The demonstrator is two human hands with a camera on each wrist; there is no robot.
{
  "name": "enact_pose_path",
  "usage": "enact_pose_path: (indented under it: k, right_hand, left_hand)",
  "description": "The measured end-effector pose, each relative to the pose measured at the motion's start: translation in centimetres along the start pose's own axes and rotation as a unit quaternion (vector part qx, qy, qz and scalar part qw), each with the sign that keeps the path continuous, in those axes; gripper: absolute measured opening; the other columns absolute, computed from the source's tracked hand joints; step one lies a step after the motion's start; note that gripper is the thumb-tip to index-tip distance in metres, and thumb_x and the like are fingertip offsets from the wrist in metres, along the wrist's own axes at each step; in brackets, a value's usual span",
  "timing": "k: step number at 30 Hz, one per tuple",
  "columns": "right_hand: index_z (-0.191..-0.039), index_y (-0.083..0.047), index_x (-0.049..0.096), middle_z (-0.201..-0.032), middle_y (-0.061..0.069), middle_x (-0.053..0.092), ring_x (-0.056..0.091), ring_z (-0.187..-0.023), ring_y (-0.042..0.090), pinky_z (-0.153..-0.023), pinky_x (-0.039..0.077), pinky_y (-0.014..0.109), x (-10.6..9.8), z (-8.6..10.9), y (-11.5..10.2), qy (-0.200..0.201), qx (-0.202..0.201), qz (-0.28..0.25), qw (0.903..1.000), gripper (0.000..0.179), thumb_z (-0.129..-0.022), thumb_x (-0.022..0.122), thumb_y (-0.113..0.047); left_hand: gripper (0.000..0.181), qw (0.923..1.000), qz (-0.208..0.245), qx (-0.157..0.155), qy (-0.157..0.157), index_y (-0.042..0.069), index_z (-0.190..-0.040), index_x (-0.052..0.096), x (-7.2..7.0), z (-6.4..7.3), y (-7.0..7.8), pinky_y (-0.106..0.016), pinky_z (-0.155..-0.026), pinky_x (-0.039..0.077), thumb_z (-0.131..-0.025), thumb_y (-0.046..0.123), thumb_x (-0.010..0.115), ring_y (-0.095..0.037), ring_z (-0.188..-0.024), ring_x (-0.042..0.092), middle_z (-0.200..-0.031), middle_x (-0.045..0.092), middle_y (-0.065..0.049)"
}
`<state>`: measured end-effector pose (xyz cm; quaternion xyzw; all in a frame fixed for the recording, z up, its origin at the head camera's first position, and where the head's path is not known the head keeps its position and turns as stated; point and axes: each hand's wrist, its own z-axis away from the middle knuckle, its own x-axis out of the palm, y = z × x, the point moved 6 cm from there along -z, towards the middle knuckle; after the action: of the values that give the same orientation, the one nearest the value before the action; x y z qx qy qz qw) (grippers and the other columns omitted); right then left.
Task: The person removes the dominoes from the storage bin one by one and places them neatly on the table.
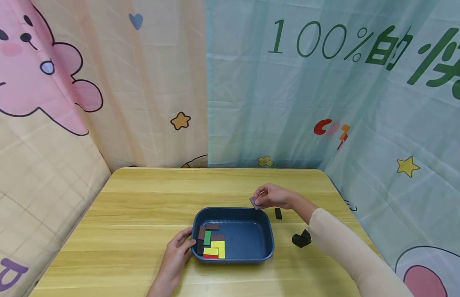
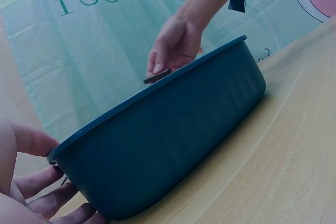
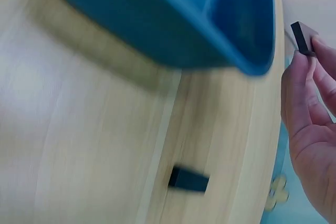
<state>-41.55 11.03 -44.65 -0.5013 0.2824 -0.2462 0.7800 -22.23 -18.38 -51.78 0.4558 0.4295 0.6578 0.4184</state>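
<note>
A dark blue plastic tub [image 1: 248,237] stands on the table with flat rectangular blocks laid along its left side. Among them are yellow blocks [image 1: 221,250], a green block [image 1: 207,238], brown blocks [image 1: 217,237], a black block [image 1: 200,246] and a red block [image 1: 210,256]. My left hand [image 1: 174,251] grips the tub's left end, thumb at the rim and the other fingers against the outer wall. Over the tub's far right corner, my right hand [image 1: 272,196] pinches a flat brown block [image 3: 303,38] between thumb and fingertips.
To the right of the tub, a small black block [image 1: 278,213] lies on the wooden table [image 1: 140,214]. Nearer the right sleeve [image 1: 337,235] is a black object [image 1: 301,239], partly covered by it. Printed curtains [image 1: 252,103] hang behind and beside the table.
</note>
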Motion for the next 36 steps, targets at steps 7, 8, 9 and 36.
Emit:
enact_pose_path:
  k: [7, 8, 9, 36]
  right_hand:
    - [-0.112, 0.008, 0.061, -0.113, 0.024, 0.061, 0.065, -0.097, 0.027, -0.095, 0.054, 0.048, -3.3, 1.5, 2.5, 0.045, 0.002, -0.004, 0.9990, 0.013, -0.101, 0.061, 0.000]
    - [-0.112, 0.008, 0.060, -0.113, 0.024, 0.061, 0.065, -0.096, 0.027, -0.094, 0.054, 0.047, -3.7, 1.7, 2.9, 0.053, 0.003, -0.006, 0.9986, 0.013, -0.101, 0.061, 0.000]
    - [-0.111, 0.008, 0.060, -0.113, 0.024, 0.060, 0.065, -0.096, 0.027, -0.092, 0.055, 0.045, -4.0, 1.9, 3.3, 0.062, 0.004, -0.009, 0.9980, 0.013, -0.101, 0.062, 0.001]
    - [-0.111, 0.011, 0.059, -0.108, 0.023, 0.059, 0.065, -0.090, 0.025, -0.078, 0.059, 0.034, -8.4, 6.6, 10.4, 0.170, 0.042, 0.019, 0.9844, 0.017, -0.097, 0.065, 0.005]
  left_hand:
    - [0.048, 1.0000, 0.000, 0.001, 0.001, -0.008, -0.146, 0.050, 0.1, 0.1, -0.1, -0.041, -0.101, 0.050, -0.099, 0.001, 0.057, -0.032, -0.127, 0.055, -0.154, 0.042, -0.029]
    - [0.048, 1.0000, 0.000, 0.002, 0.000, -0.008, -0.146, 0.050, 0.2, 0.1, 0.0, -0.041, -0.101, 0.050, -0.099, 0.001, 0.058, -0.032, -0.126, 0.055, -0.153, 0.042, -0.029]
    - [0.048, 1.0000, 0.001, 0.002, 0.000, -0.008, -0.145, 0.050, 0.2, 0.1, 0.0, -0.040, -0.101, 0.050, -0.099, 0.002, 0.058, -0.032, -0.126, 0.055, -0.153, 0.042, -0.029]
    - [0.048, 1.0000, -0.001, 0.001, -0.002, -0.007, -0.147, 0.049, 0.1, 0.0, -0.1, -0.039, -0.099, 0.051, -0.100, 0.002, 0.057, -0.032, -0.125, 0.056, -0.154, 0.041, -0.029]
